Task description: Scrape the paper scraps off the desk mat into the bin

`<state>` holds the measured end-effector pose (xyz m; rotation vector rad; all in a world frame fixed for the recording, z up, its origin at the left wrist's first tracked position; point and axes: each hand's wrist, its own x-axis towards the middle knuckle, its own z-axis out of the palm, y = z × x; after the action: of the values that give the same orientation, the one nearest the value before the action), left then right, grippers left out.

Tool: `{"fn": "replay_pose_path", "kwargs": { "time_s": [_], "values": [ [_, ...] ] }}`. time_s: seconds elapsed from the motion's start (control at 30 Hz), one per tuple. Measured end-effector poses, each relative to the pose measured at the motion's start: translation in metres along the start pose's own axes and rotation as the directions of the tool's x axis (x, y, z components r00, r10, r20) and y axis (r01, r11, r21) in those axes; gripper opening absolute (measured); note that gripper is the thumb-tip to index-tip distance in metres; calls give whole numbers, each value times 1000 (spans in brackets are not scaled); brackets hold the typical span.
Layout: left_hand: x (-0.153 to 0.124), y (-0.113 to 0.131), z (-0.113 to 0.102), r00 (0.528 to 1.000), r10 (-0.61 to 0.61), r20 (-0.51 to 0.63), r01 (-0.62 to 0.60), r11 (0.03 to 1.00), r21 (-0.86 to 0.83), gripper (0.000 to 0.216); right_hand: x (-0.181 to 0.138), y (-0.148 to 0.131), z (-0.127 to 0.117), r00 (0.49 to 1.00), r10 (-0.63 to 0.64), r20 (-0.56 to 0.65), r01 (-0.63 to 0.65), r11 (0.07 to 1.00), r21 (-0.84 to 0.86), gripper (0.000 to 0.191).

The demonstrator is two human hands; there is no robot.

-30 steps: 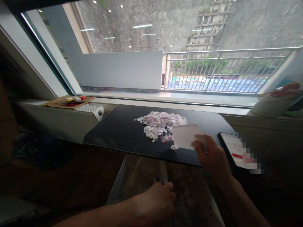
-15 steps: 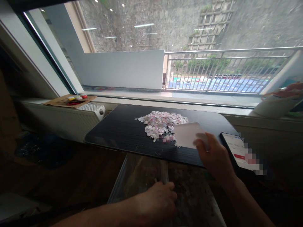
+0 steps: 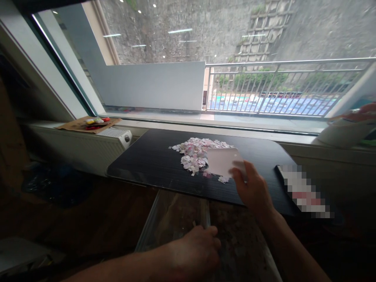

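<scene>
A heap of small pink and white paper scraps (image 3: 195,150) lies on a black tabletop (image 3: 149,162). My right hand (image 3: 252,188) grips a white plastic scraper card (image 3: 221,161) whose edge stands against the right side of the heap. Below the table's front edge my left hand (image 3: 194,252) is closed on the rim of a clear plastic bin (image 3: 173,223) with scraps inside.
A phone (image 3: 302,192) lies on the table's right end. A radiator (image 3: 113,135) and a cardboard piece with small coloured items (image 3: 88,124) sit at the left under the window. Another person's hand (image 3: 361,111) holds a white object at the far right.
My right hand has slid the scraper card leftward into the heap, pushing scraps; a few loose bits trail near the card. My left hand stays on the bin.
</scene>
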<state>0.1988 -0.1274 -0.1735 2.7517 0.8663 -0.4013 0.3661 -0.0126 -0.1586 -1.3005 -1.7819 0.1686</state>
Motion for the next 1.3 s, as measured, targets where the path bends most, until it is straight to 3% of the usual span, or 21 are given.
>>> {"fn": "replay_pose_path", "kwargs": {
  "time_s": [0.47,0.63,0.8,1.0,1.13,1.2,1.3],
  "values": [
    [5,2,7,999,20,-47,-19,1000,14,17,-8,5,-18,1000,10,8,-9,998,-65,29],
    [27,8,13,997,76,-29,-76,997,10,13,-7,1,-16,1000,-7,16,7,999,-38,30],
    [50,17,14,987,162,-21,-163,984,-66,15,-7,0,-23,1000,-11,12,13,991,-131,28],
    [55,18,10,982,134,137,-125,990,-69,14,0,-8,2,997,-63,54,61,998,25,26],
    [56,18,17,987,110,116,-102,992,-67,18,5,-11,14,993,-87,78,84,996,36,25],
    [55,19,16,990,111,83,-104,992,-76,18,6,-10,11,993,-93,72,91,995,31,25],
    [53,19,7,985,124,121,-115,990,-79,16,4,-7,4,987,-109,120,107,994,23,26]
  ]
}}
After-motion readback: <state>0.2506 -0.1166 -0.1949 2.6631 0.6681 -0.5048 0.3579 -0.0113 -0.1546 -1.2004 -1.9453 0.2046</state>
